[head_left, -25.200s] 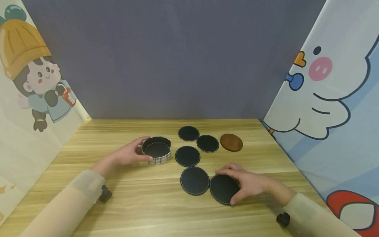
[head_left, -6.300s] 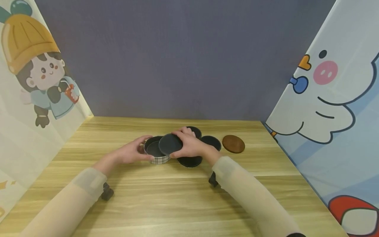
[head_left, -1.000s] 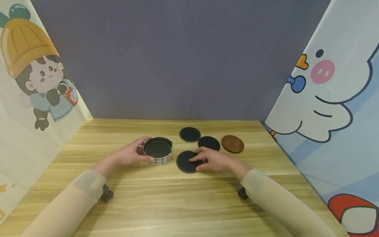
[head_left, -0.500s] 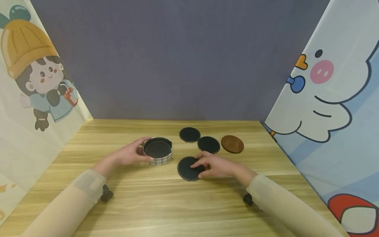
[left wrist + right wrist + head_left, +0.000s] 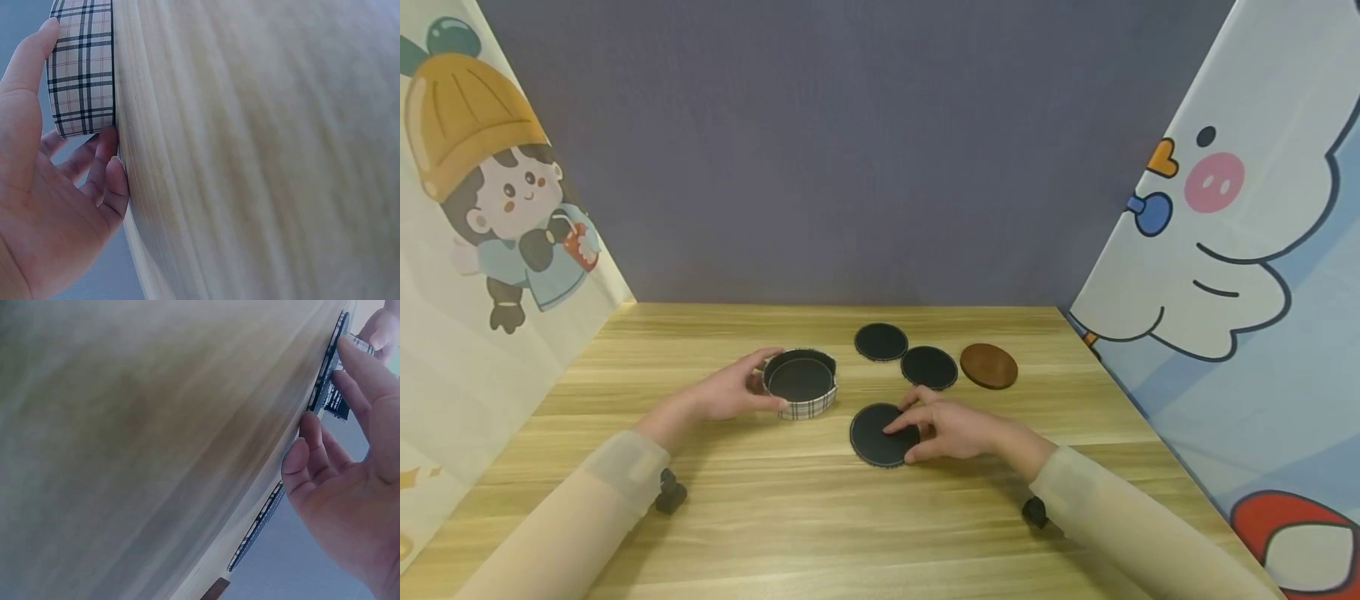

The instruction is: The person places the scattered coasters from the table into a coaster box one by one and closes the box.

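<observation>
My left hand (image 5: 730, 392) grips the side of a round coaster holder (image 5: 808, 407), black inside with a plaid outer wall; in the left wrist view its plaid wall (image 5: 81, 69) stands between thumb and fingers. A black disc lies inside the holder. My right hand (image 5: 958, 427) rests on a round black coaster (image 5: 872, 437) on the table. The index fingertip presses on its top and the thumb is at its near right edge. In the right wrist view the coaster (image 5: 328, 362) shows edge-on, with a patterned rim, flat against the tabletop.
Behind the right hand, two more black coasters (image 5: 881, 342) lie close together, the second coaster (image 5: 928, 367) nearer to a brown round disc (image 5: 988, 366) at the right. A grey panel (image 5: 850, 167) closes off the back of the wooden table (image 5: 760, 525); printed panels stand at both sides.
My right hand has drawn the coaster towards me, away from the two behind it. The left hand stays on the holder. Earlier, two more coasters lay at the front; they are gone from there.
</observation>
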Demonstrator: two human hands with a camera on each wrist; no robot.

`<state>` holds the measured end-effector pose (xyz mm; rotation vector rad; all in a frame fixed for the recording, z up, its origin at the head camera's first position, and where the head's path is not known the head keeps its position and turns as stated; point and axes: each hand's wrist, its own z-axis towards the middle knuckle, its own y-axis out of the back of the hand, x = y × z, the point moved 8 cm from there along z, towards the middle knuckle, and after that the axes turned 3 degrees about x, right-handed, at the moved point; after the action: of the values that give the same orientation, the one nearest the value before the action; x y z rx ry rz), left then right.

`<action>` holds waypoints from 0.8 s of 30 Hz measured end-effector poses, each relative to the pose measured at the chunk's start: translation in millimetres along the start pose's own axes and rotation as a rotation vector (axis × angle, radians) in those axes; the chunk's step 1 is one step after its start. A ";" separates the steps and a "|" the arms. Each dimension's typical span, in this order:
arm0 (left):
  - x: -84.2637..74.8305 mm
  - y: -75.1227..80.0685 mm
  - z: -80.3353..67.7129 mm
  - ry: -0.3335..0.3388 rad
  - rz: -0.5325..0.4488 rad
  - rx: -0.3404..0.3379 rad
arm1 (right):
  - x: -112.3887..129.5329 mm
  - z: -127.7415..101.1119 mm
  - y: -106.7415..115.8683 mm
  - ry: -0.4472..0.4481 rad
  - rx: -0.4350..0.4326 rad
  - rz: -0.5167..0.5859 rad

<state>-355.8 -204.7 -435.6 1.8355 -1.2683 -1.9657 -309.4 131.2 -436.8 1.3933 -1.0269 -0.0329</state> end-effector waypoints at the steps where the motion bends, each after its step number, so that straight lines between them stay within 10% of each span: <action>1: 0.0 -0.1 0.0 -0.001 -0.003 0.002 | -0.1 -0.1 -0.3 0.001 0.000 0.002; 24: 0.5 -0.5 -0.6 -0.008 -0.005 0.008 | -14.2 -9.7 13.9 -0.055 -0.035 0.027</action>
<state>-355.2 -205.0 -436.2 1.8379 -1.2766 -1.9752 -319.3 150.3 -432.0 1.3532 -1.0859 -0.0697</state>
